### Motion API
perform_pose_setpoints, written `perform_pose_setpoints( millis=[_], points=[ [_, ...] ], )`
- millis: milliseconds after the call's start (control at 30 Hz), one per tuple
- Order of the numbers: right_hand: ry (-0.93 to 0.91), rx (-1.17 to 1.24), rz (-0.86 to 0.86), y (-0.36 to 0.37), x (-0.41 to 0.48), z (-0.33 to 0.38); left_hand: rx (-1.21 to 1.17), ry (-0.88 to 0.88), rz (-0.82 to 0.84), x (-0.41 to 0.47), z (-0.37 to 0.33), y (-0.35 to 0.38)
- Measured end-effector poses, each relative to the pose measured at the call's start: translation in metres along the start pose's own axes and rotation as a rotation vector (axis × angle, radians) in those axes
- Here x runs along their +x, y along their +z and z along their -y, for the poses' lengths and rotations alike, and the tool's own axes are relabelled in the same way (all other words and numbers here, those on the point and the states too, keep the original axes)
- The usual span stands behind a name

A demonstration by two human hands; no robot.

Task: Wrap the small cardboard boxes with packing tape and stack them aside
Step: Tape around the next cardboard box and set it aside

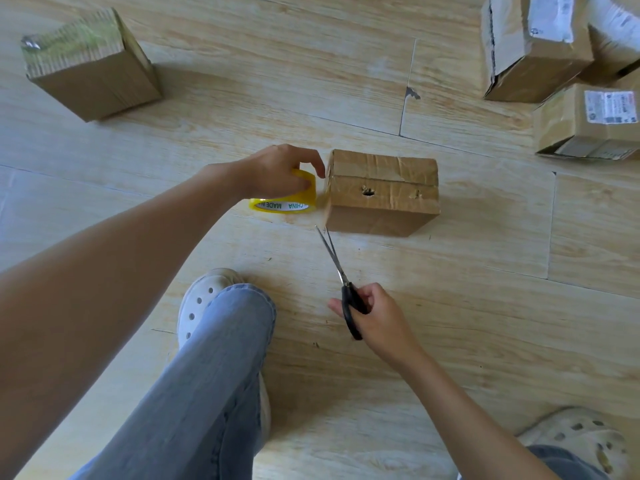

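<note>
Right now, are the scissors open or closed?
Open a little. The scissors' two blades spread apart toward their tips beside the box, while the right hand holds the black handles.

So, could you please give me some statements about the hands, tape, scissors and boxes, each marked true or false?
1. The left hand grips the yellow tape roll beside the middle box. True.
2. Nobody holds the scissors. False: the right hand holds them by the black handle.
3. The middle box has a hole in its top. True.
4. The labelled boxes stand at the far left. False: they are at the far right.
</note>
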State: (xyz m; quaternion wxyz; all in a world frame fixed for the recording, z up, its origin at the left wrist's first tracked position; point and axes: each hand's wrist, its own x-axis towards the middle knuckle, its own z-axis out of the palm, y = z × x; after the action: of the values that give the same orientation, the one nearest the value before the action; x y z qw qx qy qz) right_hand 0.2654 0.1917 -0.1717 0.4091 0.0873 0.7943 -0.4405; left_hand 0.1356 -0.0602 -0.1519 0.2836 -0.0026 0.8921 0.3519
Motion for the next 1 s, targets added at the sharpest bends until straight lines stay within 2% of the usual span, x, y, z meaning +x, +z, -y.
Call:
perform_pose_setpoints(
  millis=[100,267,567,1000],
  points=[
    [0.022,0.257,0.088,0.007,-0.002,0.013,-0.013,-0.002,0.009,0.0,0.0,-0.001],
    [0.036,0.441,0.121,0.016,0.002,0.037,-0.007,0.001,0.01,0.0,-0.002,-0.003],
    [0.018,0.47,0.012,0.021,0.02,0.069,0.038,-0.023,-0.047,-0.002,-0.004,0.001],
    [-0.038,0.389,-0.099,0.025,0.024,0.066,0.072,-0.049,-0.158,-0.002,-0.003,0.013]
  ],
)
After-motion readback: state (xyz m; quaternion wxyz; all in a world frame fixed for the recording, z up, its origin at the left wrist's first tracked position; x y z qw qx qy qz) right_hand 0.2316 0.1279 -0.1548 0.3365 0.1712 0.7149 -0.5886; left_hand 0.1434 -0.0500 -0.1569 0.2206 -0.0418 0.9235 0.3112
